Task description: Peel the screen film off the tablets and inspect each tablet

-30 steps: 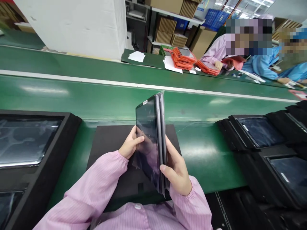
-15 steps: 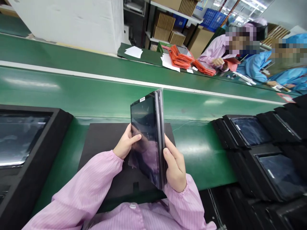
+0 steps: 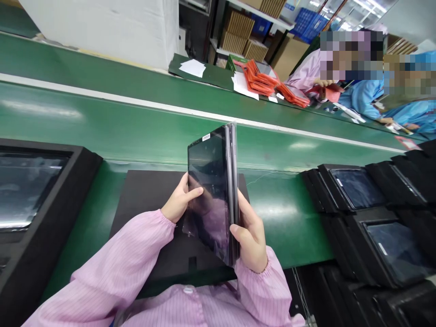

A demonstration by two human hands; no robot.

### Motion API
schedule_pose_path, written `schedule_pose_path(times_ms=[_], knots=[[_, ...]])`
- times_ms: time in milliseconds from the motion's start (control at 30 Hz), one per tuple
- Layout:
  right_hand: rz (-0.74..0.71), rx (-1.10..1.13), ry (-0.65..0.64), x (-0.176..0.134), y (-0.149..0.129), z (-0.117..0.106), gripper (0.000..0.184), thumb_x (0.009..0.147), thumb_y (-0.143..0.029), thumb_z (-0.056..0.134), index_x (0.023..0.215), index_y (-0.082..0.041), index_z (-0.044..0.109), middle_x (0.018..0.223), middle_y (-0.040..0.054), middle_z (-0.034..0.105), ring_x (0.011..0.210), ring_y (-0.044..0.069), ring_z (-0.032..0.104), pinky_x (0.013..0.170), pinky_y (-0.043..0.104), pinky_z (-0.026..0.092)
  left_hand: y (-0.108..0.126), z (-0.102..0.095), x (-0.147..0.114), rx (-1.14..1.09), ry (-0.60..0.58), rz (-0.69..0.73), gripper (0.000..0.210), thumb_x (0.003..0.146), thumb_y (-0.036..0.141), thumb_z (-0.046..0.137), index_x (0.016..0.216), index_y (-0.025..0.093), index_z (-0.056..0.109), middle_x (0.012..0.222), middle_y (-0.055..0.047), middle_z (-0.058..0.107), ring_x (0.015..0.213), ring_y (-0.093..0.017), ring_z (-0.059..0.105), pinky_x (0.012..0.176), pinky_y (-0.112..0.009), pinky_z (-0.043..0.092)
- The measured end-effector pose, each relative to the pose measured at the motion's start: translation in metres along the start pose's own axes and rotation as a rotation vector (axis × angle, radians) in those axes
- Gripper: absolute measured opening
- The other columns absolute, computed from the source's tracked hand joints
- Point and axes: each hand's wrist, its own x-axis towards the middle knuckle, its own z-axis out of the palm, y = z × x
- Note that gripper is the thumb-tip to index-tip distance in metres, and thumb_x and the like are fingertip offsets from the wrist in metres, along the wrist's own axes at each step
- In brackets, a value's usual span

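A glossy green bench (image 3: pixel 286 240) is stretching across the frame, catching patches of overhead light, and a white strip (image 3: pixel 143 106) is crossing it from left to right. At the centre of the frame, a pair of tablets (image 3: pixel 209 168) is standing nearly upright above a flat black board (image 3: pixel 146 193); whether the lower edge is touching the board, I cannot tell. The left hand (image 3: pixel 182 197) is gripping the tablets' left edge, thumb lying on the glossy screen; the right hand (image 3: pixel 254 236) is closing around the right edge.

A black foam tray (image 3: pixel 64 200) is holding a tablet at the left, while stacked black trays (image 3: pixel 347 231) are filling the lower right. Beyond the bench, a white block (image 3: pixel 102 32) is occupying the upper left, and shelving is carrying cardboard (image 3: pixel 240 25) at the top centre. Orange sleeves (image 3: pixel 260 81) are lying piled near two co-workers, sitting at the upper right in pink (image 3: pixel 306 68) and blue (image 3: pixel 366 97) clothing.
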Motion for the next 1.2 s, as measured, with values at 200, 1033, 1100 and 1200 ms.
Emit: schedule_pose_path(times_ms=[200, 1033, 1100, 1200], knots=[[0.015, -0.138, 0.033, 0.002, -0.002, -0.007, 0.054, 0.098, -0.02, 0.055, 0.148, -0.036, 0.046, 0.151, -0.0039, 0.051, 0.142, 0.021, 0.045, 0.121, 0.041, 0.038, -0.007, -0.003, 0.0, 0.064, -0.009, 0.061, 0.074, 0.071, 0.038, 0.084, 0.135, 0.021, 0.05, 0.151, -0.011, 0.049, 0.145, -0.031, 0.037, 0.123, -0.044, 0.027], [-0.031, -0.345, 0.132, 0.005, -0.02, 0.013, 0.047, 0.104, -0.017, 0.043, 0.148, -0.034, 0.044, 0.147, -0.0059, 0.055, 0.138, 0.015, 0.049, 0.115, 0.03, 0.046, -0.007, -0.005, 0.006, 0.018, -0.108, -0.03, 0.068, 0.068, 0.046, 0.086, 0.123, 0.018, 0.057, 0.152, -0.013, 0.047, 0.148, -0.034, 0.031, 0.123, -0.044, 0.027], [-0.038, -0.372, 0.129, 0.002, -0.021, 0.015, 0.048, 0.104, -0.016, 0.043, 0.149, -0.034, 0.043, 0.148, -0.0058, 0.054, 0.139, 0.015, 0.048, 0.116, 0.032, 0.046, -0.007, -0.007, 0.006, 0.025, -0.12, -0.023, 0.068, 0.067, 0.047, 0.086, 0.123, 0.02, 0.058, 0.144, -0.012, 0.055, 0.147, -0.034, 0.034, 0.122, -0.044, 0.029], [-0.04, -0.402, 0.123, -0.002, -0.022, 0.016, 0.05, 0.104, -0.016, 0.043, 0.15, -0.034, 0.042, 0.148, -0.0051, 0.053, 0.139, 0.017, 0.048, 0.116, 0.034, 0.046, -0.007, -0.009, 0.006, 0.033, -0.143, -0.01, 0.071, 0.067, 0.047, 0.086, 0.127, 0.022, 0.057, 0.13, -0.01, 0.065, 0.142, -0.033, 0.041, 0.12, -0.044, 0.033]])
